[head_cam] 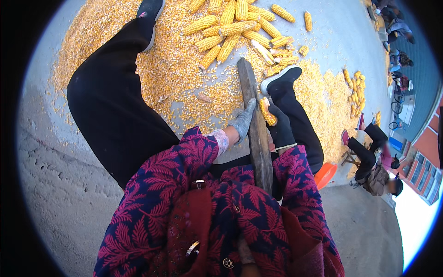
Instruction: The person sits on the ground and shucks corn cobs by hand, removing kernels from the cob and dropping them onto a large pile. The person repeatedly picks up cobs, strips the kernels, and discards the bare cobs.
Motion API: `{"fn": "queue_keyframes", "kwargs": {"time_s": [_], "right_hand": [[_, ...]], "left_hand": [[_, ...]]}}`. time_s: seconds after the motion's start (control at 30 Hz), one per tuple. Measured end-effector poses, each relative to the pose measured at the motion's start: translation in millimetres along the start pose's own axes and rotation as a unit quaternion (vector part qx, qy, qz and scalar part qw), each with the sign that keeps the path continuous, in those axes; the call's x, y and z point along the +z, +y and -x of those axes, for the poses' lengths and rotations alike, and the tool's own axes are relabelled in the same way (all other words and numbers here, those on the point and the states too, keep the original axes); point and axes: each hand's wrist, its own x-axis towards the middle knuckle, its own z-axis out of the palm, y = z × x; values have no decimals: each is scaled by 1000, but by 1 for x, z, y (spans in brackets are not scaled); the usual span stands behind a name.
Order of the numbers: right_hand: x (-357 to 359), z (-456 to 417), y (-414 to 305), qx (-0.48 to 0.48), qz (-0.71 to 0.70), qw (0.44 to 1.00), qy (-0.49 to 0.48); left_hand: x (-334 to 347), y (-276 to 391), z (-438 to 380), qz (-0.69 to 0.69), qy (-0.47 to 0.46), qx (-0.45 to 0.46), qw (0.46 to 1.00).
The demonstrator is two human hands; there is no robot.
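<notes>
A long wooden bar (256, 128) stands between my legs, pointing from my lap toward the corn. My left hand (244, 119), in a grey glove, grips its left side. In a dark glove, my right hand (281, 126) holds a partly shelled corn cob (267, 111) close to the bar's right side; whether the two touch I cannot tell. Beyond the bar lies a pile of yellow corn cobs (235, 27). Loose kernels (162, 79) cover the ground around it, with a bare cob (205, 98) among them.
My shoes (282, 79) rest amid the kernels. An orange plastic basin (325, 175) is beside my right leg. Farther right are another cob heap (357, 91) and seated people (377, 169). More people and bicycles (397, 105) appear along the far right, near buildings.
</notes>
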Motion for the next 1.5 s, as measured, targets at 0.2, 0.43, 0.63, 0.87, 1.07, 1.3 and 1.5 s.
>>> {"fn": "queue_keyframes", "kwargs": {"time_s": [0.2,0.43,0.63,0.87,1.07,1.3,1.5], "right_hand": [[14,10,16,-221,453,856,117],[40,45,19,-220,493,827,157],[40,-38,25,-341,538,754,160],[-9,-140,5,-127,370,918,56],[0,-80,-2,33,40,997,53],[12,-28,3,-204,320,924,44],[29,34,8,-129,386,912,41]], "left_hand": [[11,17,23,-23,36,10,999],[10,10,15,-4,56,6,998],[5,19,21,28,36,-19,999],[8,12,17,-19,42,27,999],[13,22,27,-20,66,-4,998],[18,19,23,-4,48,6,999],[7,1,1,18,37,19,999]]}}
